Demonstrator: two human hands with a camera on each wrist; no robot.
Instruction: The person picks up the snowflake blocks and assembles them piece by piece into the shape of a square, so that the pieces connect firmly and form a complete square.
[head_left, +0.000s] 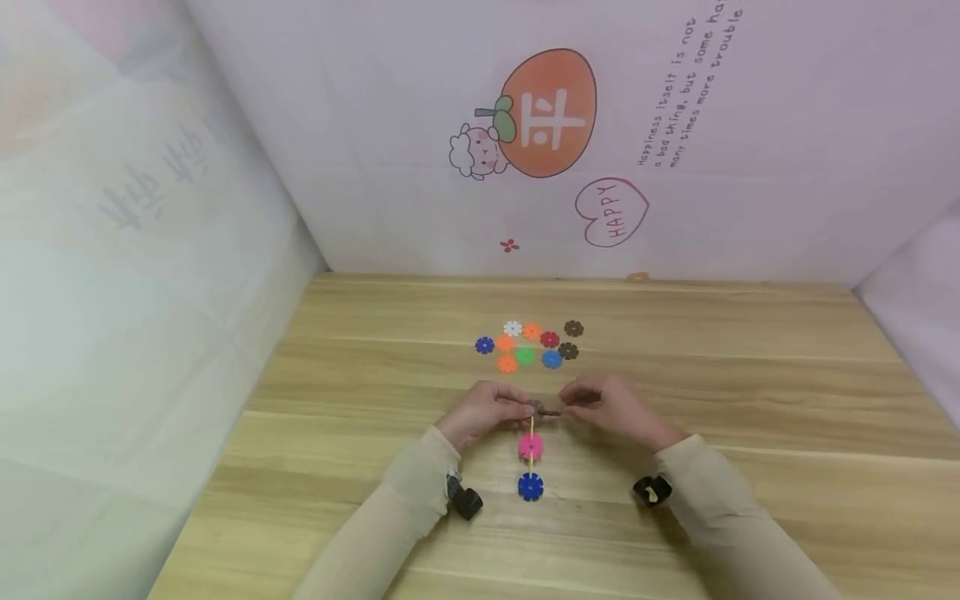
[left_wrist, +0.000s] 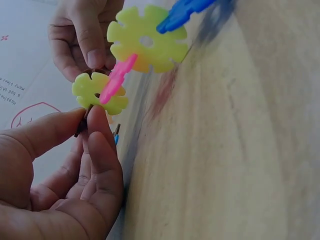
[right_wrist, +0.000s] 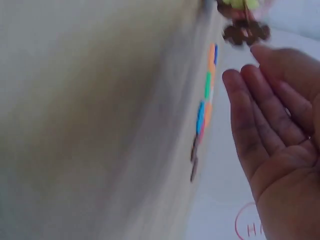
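My left hand (head_left: 487, 410) pinches a brown notched disc (left_wrist: 84, 122) between thumb and forefinger at the far end of a joined chain of flower-shaped plastic discs. The chain includes a yellow disc (left_wrist: 85, 87), a pink disc (head_left: 531, 447), a second yellow disc (left_wrist: 127, 37) and a dark blue disc (head_left: 531, 487) nearest my body. Another brown disc (right_wrist: 247, 33) sticks out toward my right hand (head_left: 611, 408). In the right wrist view, the right fingers are extended and spread apart, with one fingertip right at that disc's edge.
Beyond the hands, loose discs lie grouped on the wooden table (head_left: 360, 367): orange (head_left: 507, 364), green (head_left: 526, 356), light blue (head_left: 552, 359), red (head_left: 550, 339), white (head_left: 512, 328), dark blue (head_left: 484, 345) and brown (head_left: 573, 328). A printed cloth wall (head_left: 405, 217) stands behind.
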